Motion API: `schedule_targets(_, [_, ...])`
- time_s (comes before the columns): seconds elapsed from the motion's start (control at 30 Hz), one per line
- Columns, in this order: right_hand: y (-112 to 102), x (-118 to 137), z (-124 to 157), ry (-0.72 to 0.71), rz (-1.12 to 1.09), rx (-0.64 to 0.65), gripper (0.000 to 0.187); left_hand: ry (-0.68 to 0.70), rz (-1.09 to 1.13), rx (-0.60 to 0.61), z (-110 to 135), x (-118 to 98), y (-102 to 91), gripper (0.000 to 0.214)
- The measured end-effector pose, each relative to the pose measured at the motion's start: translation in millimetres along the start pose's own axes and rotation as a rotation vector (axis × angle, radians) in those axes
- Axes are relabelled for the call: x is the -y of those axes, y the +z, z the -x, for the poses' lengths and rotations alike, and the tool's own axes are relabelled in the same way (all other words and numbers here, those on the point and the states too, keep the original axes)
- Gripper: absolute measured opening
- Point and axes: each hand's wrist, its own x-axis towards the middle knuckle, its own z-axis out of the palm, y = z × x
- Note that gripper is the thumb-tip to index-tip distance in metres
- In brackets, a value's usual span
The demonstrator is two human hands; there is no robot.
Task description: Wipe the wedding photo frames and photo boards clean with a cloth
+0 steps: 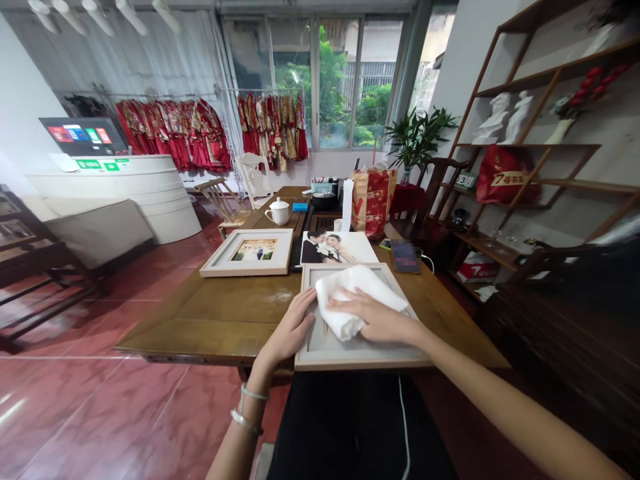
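Note:
A light wooden picture frame (360,359) lies flat at the table's near edge, its inside mostly covered. On it rests a folded white cloth (370,283). My right hand (367,313) lies spread on top of the cloth, pressing it against the frame. At the frame's left side, my left hand (297,323) rests along the edge with fingers stretched out. Just beyond the frame is a wedding photo print (345,248). To the left, a second framed picture (250,252) lies face up.
The wooden table (200,320) also bears a white lidded cup (279,212), a blue box (300,207), a paper bag (373,200) and a tablet or phone (406,257) with a white cable. A dark wooden chair (440,187) stands at the right.

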Motion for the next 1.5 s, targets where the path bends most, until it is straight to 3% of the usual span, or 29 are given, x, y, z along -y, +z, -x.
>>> schedule_targets(0.1, [-2.4, 27.4, 26.0, -0.075, -0.089, 0.109, 0.087, 0.007, -0.009, 0.002, 0.7, 0.9, 0.1, 0.046])
schedule_targets(0.2, [-16.8, 38.5, 58.3, -0.060, -0.103, 0.202, 0.085, 0.011, -0.009, 0.000, 1.1, -0.3, -0.5, 0.045])
schedule_targets(0.37, [-34.4, 12.9, 75.8, 0.184, 0.041, 0.135, 0.079, 0.031, 0.023, -0.015, 0.5, -3.1, -1.8, 0.042])
schedule_targets(0.5, [-29.9, -18.9, 44.5, 0.297, 0.208, -0.031, 0.079, 0.028, 0.032, -0.021, -0.1, -4.2, -2.4, 0.041])
schedule_targets(0.63, [-21.2, -24.9, -3.2, 0.216, 0.265, -0.154, 0.082, 0.025, 0.028, -0.018, -0.3, -3.1, -2.2, 0.042])
schedule_targets(0.8, [-12.6, -9.6, -56.1, 0.069, 0.252, -0.128, 0.082, 0.045, 0.022, -0.022, -2.0, -0.7, -0.8, 0.042])
schedule_targets(0.93, [-12.1, -6.1, -68.7, 0.043, 0.234, -0.069, 0.077, 0.052, 0.016, -0.021, -3.3, -1.5, -0.1, 0.041])
schedule_targets(1.1, [-11.2, 3.2, -35.2, 0.099, 0.220, -0.007, 0.076, 0.038, 0.008, -0.013, -2.3, -2.0, -0.3, 0.040])
schedule_targets(1.23, [1.3, 35.3, 12.7, 0.111, 0.191, 0.048, 0.077, 0.013, 0.001, -0.023, -1.0, -0.8, 0.0, 0.041])
schedule_targets(1.4, [10.3, 85.7, 56.2, -0.069, 0.029, 0.107, 0.093, 0.006, -0.003, -0.029, -1.3, -1.1, 0.2, 0.040])
schedule_targets(1.5, [8.7, 92.6, 62.6, -0.135, -0.024, 0.140, 0.098, 0.017, 0.014, -0.031, -1.5, -1.2, 0.0, 0.039])
